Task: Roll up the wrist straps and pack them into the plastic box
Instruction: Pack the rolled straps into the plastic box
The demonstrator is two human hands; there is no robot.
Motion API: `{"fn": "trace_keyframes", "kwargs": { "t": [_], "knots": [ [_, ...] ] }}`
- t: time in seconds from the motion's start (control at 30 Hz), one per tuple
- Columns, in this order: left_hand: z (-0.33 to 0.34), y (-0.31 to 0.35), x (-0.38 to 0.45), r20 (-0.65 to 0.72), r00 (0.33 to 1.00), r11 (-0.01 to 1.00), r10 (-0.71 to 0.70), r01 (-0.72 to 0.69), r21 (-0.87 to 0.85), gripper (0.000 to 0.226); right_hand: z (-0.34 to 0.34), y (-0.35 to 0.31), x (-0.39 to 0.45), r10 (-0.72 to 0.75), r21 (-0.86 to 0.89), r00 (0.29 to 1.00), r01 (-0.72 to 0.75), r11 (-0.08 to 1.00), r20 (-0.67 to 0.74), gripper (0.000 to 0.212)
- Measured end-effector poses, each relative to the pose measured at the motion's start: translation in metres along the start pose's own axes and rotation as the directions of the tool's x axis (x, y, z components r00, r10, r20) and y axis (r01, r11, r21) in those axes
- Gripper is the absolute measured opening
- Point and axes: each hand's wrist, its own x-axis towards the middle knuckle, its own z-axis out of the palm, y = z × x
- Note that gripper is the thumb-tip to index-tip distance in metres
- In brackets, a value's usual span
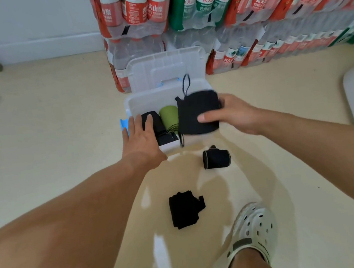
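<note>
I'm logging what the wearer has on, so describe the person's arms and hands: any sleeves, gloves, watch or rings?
Both forearms are bare as far as the frame shows, with no sleeves in view. The left hand and right hand wear no gloves, and no watch, bracelet or ring shows on either. Fingernails look short and unpainted, though the picture is slightly blurred.

The black rolled strap [198,113] is blurred and hides the right part of the plastic box [146,98], the left hand [141,135] covers its left corner, and the bottle packs [246,8] are cut by the top edge.
</note>
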Motion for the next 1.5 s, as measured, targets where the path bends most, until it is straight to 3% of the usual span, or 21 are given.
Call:
{"fn": "trace_keyframes", "kwargs": {
  "t": [0.07,0.1,0.17,0.23,0.3,0.37,0.57,0.77,1.0,1.23,1.33,1.43,1.5],
  "knots": [
    [0.002,0.000,0.000,0.006,1.000,1.000,-0.024,0.024,-0.009,0.125,-0.001,-0.016,0.017,-0.109,-0.184,0.965,0.065,0.981,-0.239,0.066],
    [0.003,-0.001,0.000,0.010,1.000,0.999,-0.029,0.029,-0.021,0.124,-0.001,-0.021,0.025,-0.169,-0.325,0.945,0.072,0.943,-0.281,0.071],
    [0.005,-0.001,-0.001,0.018,0.999,0.999,-0.026,0.027,-0.039,0.122,0.000,-0.023,0.041,-0.233,-0.637,0.951,0.053,0.769,-0.202,0.076],
    [0.006,-0.002,-0.001,0.018,1.000,0.998,-0.018,0.019,-0.063,0.118,0.005,-0.016,0.055,-0.172,-0.824,0.983,0.046,0.564,-0.063,0.077],
    [0.007,-0.002,0.000,0.012,1.000,0.996,-0.007,0.008,-0.092,0.113,0.014,-0.003,0.069,-0.018,-0.885,0.999,0.038,0.464,0.034,0.076],
    [0.007,-0.002,0.001,0.003,1.000,0.992,-0.004,0.005,-0.126,0.111,0.023,0.007,0.082,0.108,-0.903,0.990,0.040,0.428,0.095,0.072],
    [0.008,-0.008,0.001,-0.044,0.999,0.988,0.008,-0.015,-0.152,0.112,0.041,0.017,0.115,0.212,-0.926,0.956,0.117,0.360,0.203,0.071],
    [0.006,-0.005,0.001,-0.066,0.998,0.980,0.001,-0.014,-0.200,0.114,0.036,0.015,0.123,0.285,-0.891,0.919,0.130,0.436,0.274,0.061],
    [0.004,-0.009,0.004,-0.101,0.995,0.989,0.007,-0.022,-0.147,0.118,0.038,0.022,0.121,0.188,-0.872,0.970,0.043,0.488,0.153,0.050],
    [0.005,-0.008,0.004,-0.086,0.996,0.992,0.012,-0.022,-0.121,0.115,0.057,0.032,0.122,0.151,-0.925,0.987,0.001,0.379,0.063,0.059],
    [0.005,-0.003,0.005,-0.081,0.997,0.997,0.007,-0.013,-0.078,0.113,0.054,0.030,0.119,0.138,-0.938,0.986,0.037,0.344,0.090,0.060],
    [0.003,0.003,0.007,-0.059,0.998,0.998,-0.020,0.017,-0.054,0.115,0.041,0.032,0.110,0.028,-0.890,0.997,0.050,0.453,0.071,0.047],
    [0.002,0.008,0.008,-0.062,0.998,0.998,-0.014,0.010,-0.069,0.114,0.026,0.030,0.100,-0.174,-0.808,0.983,0.057,0.587,-0.057,0.032]
  ]
}}
